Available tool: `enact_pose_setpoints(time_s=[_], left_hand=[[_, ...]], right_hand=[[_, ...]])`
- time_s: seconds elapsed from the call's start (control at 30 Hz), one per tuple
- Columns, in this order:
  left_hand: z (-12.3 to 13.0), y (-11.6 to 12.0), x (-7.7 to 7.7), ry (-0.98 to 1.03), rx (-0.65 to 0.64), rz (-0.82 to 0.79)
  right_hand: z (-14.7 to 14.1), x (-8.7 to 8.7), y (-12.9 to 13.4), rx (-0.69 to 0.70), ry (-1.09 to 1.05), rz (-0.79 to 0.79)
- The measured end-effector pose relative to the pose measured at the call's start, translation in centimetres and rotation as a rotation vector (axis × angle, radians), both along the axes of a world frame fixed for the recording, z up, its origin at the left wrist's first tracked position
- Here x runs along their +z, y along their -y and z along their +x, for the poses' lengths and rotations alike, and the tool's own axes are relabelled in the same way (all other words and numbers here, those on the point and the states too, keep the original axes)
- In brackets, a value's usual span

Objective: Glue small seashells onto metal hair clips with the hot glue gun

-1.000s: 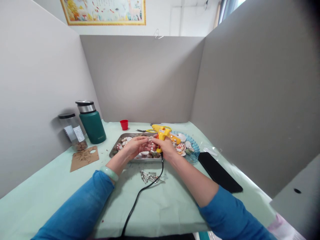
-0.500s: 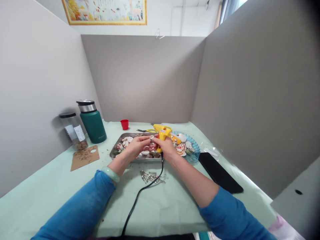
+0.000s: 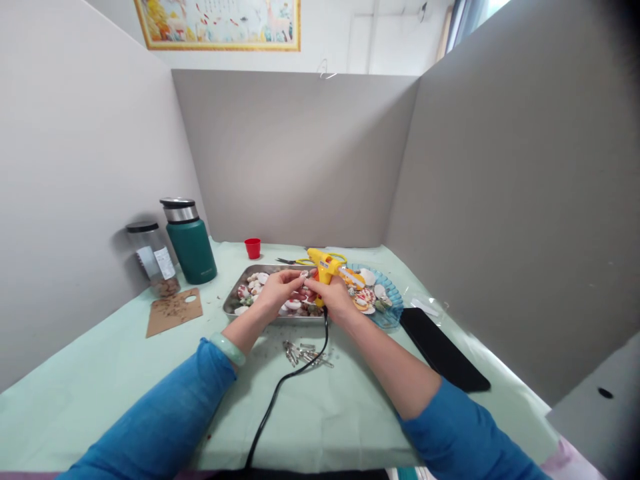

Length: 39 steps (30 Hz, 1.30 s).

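Over a metal tray (image 3: 231, 303) of seashells, my two hands meet fingertip to fingertip. My left hand (image 3: 277, 293) is closed in a pinch on a small whitish piece (image 3: 304, 274), which looks like a shell but is too small to name surely. Wrapped in my right hand (image 3: 336, 297) is a yellow hot glue gun (image 3: 325, 264), its black cord (image 3: 281, 385) trailing down towards me. My right thumb and fingertips reach to the small piece too. Below the tray lies a loose pile of silver metal clips (image 3: 305, 355).
A blue scalloped plate (image 3: 393, 313) with shells stands right of the tray; yellow-handled scissors (image 3: 303, 261) and a red cup (image 3: 253, 249) lie behind. At left are a green flask (image 3: 191, 250), a clear jar (image 3: 156, 263) and brown cardboard (image 3: 170, 316). A black slab (image 3: 445, 350) lies right.
The whole view has shifted slightly, so things sit a little further right. Both hands keep their holds, with only a slight shift of the small piece at the fingertips.
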<state>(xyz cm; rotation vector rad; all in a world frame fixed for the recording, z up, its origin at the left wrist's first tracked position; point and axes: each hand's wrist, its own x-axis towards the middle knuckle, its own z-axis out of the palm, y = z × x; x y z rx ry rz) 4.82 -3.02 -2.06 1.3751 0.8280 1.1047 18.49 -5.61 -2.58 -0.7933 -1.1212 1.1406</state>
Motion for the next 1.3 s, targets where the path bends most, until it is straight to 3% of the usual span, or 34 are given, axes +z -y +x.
enact_pose_setpoints(time_s=[0.17, 0.57, 1.0, 1.3], left_hand=[[0.4, 0.2, 0.0, -0.066, 0.058, 0.129], [0.2, -0.3, -0.4, -0.130, 0.092, 0.245], [-0.4, 0.4, 0.9, -0.051, 0.062, 0.098], [0.2, 0.6, 0.5, -0.337, 0.169, 0.359]], right_hand=[[0.1, -0.2, -0.3, -0.024, 0.012, -0.014], [-0.2, 0.3, 0.1, -0.025, -0.026, -0.056], [0.1, 0.3, -0.1, -0.058, -0.102, -0.101], [0.2, 0.2, -0.4, -0.028, -0.153, -0.090]])
